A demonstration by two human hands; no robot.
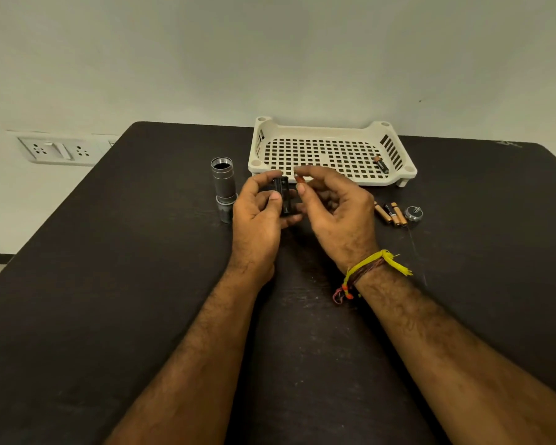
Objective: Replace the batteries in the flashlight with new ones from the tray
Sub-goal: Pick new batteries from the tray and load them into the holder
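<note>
Just in front of the tray (395,179), both forearms reach in over the dark table (142,284), and the left hand (259,216) curls its fingers and thumb around a black battery holder (284,195), holding it upright above the tabletop. The right hand (331,207), wrist tied with a yellow thread (377,261), pinches a battery (299,179) between thumb and forefinger at the holder's top, its other fingers loosely bent. Left of the tray the flashlight body (223,187) stands open end up, one battery (381,164) lies inside the tray near its right wall, and in front of its right corner three batteries (392,214) lie side by side just beside the round cap (413,213).
</note>
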